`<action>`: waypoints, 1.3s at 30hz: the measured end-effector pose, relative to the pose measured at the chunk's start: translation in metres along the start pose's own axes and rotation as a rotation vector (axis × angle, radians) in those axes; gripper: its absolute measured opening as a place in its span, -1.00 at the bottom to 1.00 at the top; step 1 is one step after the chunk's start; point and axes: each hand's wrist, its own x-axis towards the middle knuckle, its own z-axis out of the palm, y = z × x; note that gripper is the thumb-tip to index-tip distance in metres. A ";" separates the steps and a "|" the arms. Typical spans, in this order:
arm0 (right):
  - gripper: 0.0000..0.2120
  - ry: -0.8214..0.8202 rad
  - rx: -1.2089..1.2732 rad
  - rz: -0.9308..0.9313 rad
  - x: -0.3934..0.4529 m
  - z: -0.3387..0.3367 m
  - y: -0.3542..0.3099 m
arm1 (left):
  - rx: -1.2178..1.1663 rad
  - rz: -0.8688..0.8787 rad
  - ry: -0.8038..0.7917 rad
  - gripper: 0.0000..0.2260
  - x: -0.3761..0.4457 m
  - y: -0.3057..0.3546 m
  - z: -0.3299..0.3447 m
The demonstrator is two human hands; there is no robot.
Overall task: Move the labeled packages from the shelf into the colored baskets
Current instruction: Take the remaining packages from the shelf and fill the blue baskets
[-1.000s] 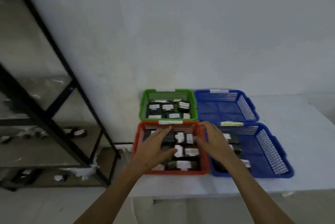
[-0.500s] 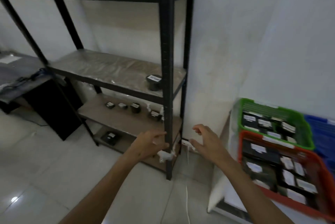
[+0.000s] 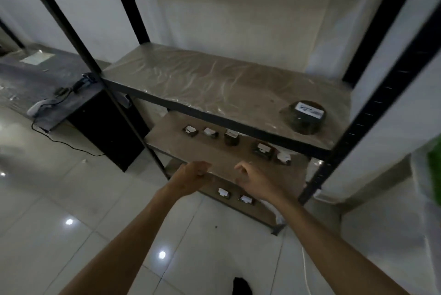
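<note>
A black metal shelf point(image 3: 250, 128) stands in front of me. One round dark package with a white label point(image 3: 303, 115) lies on the upper board at the right. Several small labeled packages point(image 3: 231, 137) sit in a row on the middle board, and two more point(image 3: 235, 195) lie on the bottom board. My left hand point(image 3: 191, 176) and my right hand point(image 3: 253, 181) hover side by side in front of the middle board's front edge, fingers loosely curled and holding nothing. Only a blurred sliver of the green basket point(image 3: 434, 163) shows at the right edge.
A low grey table point(image 3: 35, 79) with cables stands at the left, a black box point(image 3: 109, 127) beside it. Glossy white floor tiles point(image 3: 71, 199) lie below. A white wall point(image 3: 381, 139) and a white cable point(image 3: 306, 271) are at the right of the shelf.
My view has swung left from the baskets to the shelf. Both hands left the red basket and now reach toward the middle board, empty.
</note>
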 end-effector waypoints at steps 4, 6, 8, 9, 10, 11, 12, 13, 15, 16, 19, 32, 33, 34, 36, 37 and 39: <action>-0.63 0.016 -0.071 0.041 0.091 0.029 -0.023 | 0.050 -0.024 -0.057 -0.62 0.058 -0.064 -0.039; -0.59 0.039 -0.123 0.070 0.150 0.049 -0.020 | 0.088 -0.037 -0.076 -0.61 0.106 -0.108 -0.047; -0.55 0.088 -0.152 0.110 0.212 0.074 -0.007 | 0.120 0.000 -0.047 -0.64 0.160 -0.154 -0.049; -0.54 0.110 -0.168 0.130 0.244 0.087 0.001 | 0.144 0.024 -0.015 -0.67 0.190 -0.178 -0.047; -0.54 0.128 -0.192 0.137 0.273 0.099 0.008 | 0.157 0.053 0.027 -0.70 0.217 -0.199 -0.044; -0.56 0.147 -0.210 0.136 0.302 0.111 0.017 | 0.170 0.079 0.062 -0.74 0.242 -0.220 -0.039; -0.59 0.172 -0.224 0.142 0.329 0.123 0.026 | 0.218 0.121 0.087 -0.78 0.266 -0.239 -0.032; -0.62 0.201 -0.231 0.149 0.355 0.134 0.035 | 0.255 0.160 0.120 -0.80 0.290 -0.260 -0.023; -0.60 0.262 -0.246 0.161 0.397 0.150 0.053 | 0.192 0.246 0.238 -0.68 0.339 -0.292 -0.003; -0.59 0.289 -0.270 0.169 0.419 0.158 0.063 | 0.154 0.298 0.208 -0.64 0.366 -0.311 0.007; -0.56 0.350 -0.327 0.219 0.471 0.174 0.089 | 0.294 0.265 0.145 -0.58 0.433 -0.349 0.018; -0.66 0.376 -0.133 0.263 0.472 0.178 0.077 | -0.005 0.063 0.025 -0.81 0.451 -0.342 -0.014; -0.68 0.392 -0.065 0.277 0.459 0.176 0.070 | -0.074 0.040 -0.001 -0.81 0.442 -0.337 -0.017; -0.70 0.414 0.009 0.297 0.444 0.173 0.062 | -0.141 0.019 -0.031 -0.79 0.430 -0.329 -0.023; -0.72 0.442 0.170 0.337 0.412 0.170 0.049 | -0.276 -0.011 -0.073 -0.76 0.406 -0.314 -0.035; -0.73 0.447 0.285 0.362 0.393 0.169 0.041 | -0.336 -0.015 -0.095 -0.77 0.392 -0.306 -0.042; -0.76 0.461 0.547 0.400 0.351 0.169 0.023 | -0.415 -0.012 -0.169 -0.81 0.358 -0.283 -0.059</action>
